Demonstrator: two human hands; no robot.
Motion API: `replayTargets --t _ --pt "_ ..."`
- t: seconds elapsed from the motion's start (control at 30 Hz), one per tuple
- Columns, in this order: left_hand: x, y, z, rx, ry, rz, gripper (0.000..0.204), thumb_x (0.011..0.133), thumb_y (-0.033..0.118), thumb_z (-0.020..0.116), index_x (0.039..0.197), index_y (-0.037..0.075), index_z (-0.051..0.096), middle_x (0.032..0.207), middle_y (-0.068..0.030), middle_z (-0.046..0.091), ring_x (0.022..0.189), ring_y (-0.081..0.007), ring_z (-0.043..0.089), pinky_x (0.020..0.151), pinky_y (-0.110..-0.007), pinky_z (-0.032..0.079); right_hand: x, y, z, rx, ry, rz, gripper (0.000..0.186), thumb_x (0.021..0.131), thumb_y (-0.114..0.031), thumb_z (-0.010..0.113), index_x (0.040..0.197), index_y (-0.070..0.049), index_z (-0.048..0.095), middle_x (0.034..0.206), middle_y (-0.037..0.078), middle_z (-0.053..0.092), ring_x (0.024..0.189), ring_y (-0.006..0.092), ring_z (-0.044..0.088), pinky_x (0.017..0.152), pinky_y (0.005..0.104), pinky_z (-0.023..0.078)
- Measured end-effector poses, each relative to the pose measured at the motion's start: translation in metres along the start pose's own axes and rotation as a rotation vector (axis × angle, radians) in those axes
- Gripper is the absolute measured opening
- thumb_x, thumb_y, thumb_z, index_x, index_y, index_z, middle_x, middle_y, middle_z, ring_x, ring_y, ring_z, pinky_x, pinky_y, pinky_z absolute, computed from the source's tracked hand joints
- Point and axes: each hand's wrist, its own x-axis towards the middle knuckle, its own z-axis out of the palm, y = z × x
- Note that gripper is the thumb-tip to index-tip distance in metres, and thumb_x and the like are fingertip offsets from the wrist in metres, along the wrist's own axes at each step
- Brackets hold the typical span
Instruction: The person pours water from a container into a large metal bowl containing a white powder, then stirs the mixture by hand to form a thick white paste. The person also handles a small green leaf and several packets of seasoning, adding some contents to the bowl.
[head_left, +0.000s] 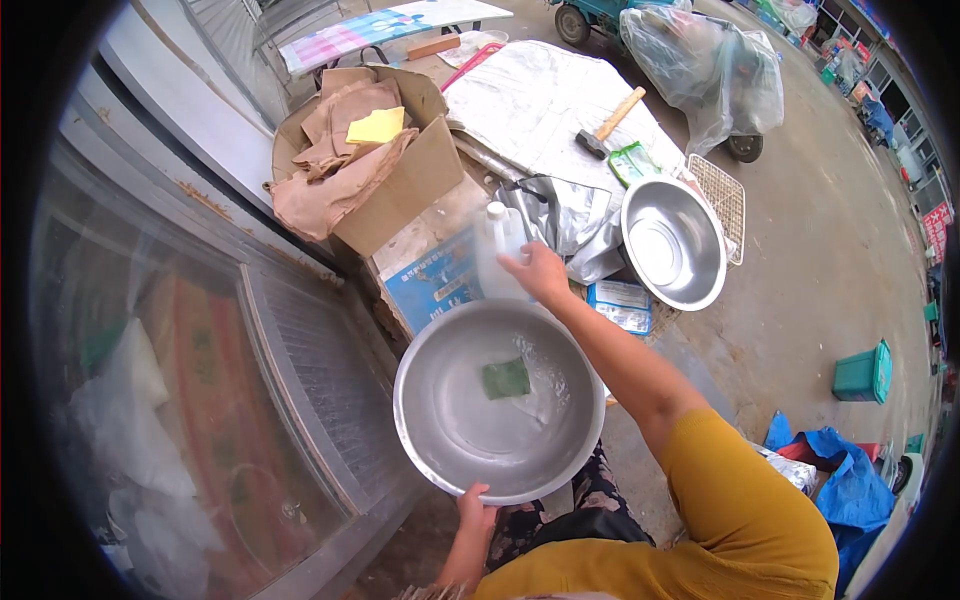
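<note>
A large metal basin (440, 420) is in front of me at waist height. In it lies a green scouring pad (507, 379), with a little water and some bubbles beside it. My left hand (477, 508) is closed on the near rim of the basin, thumb over the edge. Just beyond the far rim stands a translucent white plastic jug (497, 245) with a cap. My right hand (541, 273) reaches out to the jug and grips its right side; some of those fingers are hidden.
On the far left stands an open cardboard box (400, 195) with brown paper and a yellow sponge (376, 126). A second metal basin (674, 243), a hammer (610, 124) and a wire basket (717, 205) lie farther right. A glass door (200, 400) borders my left side.
</note>
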Motion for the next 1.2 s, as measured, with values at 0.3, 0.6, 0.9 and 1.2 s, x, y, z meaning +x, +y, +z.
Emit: replayTargets --t 0.3,0.6,0.9,1.2 --pt "0.027 -0.003 0.031 -0.085 0.103 0.197 0.048 0.061 -0.004 0.050 0.108 -0.006 0.045 0.101 -0.0140 0.050 0.093 -0.0301 0.051 0.084 -0.044 0.043 0.093 -0.044 0.032 -0.122 -0.073 -0.073 0.035 0.063 -0.028 0.061 0.084 0.000 0.058 0.085 0.017 0.061 0.081 0.0319 0.059 0.072 0.0399 0.046" --pt "0.056 0.025 0.030 -0.044 0.109 0.236 0.048 0.062 -0.007 0.050 0.109 -0.005 0.046 0.101 -0.0116 0.051 0.091 -0.0267 0.053 0.081 -0.039 0.044 0.096 -0.014 0.036 -0.071 0.111 -0.291 0.026 0.064 -0.022 0.061 0.076 -0.001 0.054 0.080 0.019 0.060 0.074 0.0345 0.057 0.068 0.0410 0.045" --pt "0.039 0.038 0.047 0.140 0.183 0.156 0.043 0.075 0.008 0.061 0.113 -0.005 0.044 0.106 -0.0135 0.052 0.095 -0.0261 0.053 0.081 -0.039 0.044 0.070 -0.010 0.009 -0.147 0.159 -0.423 0.029 0.072 -0.022 0.062 0.094 -0.004 0.055 0.090 0.014 0.059 0.076 0.0292 0.058 0.068 0.0383 0.046" --pt "0.094 0.015 0.084 0.463 0.229 0.327 0.032 0.086 0.021 0.041 0.107 -0.002 0.047 0.106 -0.0165 0.052 0.097 -0.0276 0.050 0.086 -0.036 0.041 -0.078 0.158 0.094 0.239 0.148 0.136 0.028 0.084 -0.021 0.051 0.104 -0.004 0.057 0.090 0.014 0.063 0.082 0.0257 0.061 0.075 0.0327 0.046"
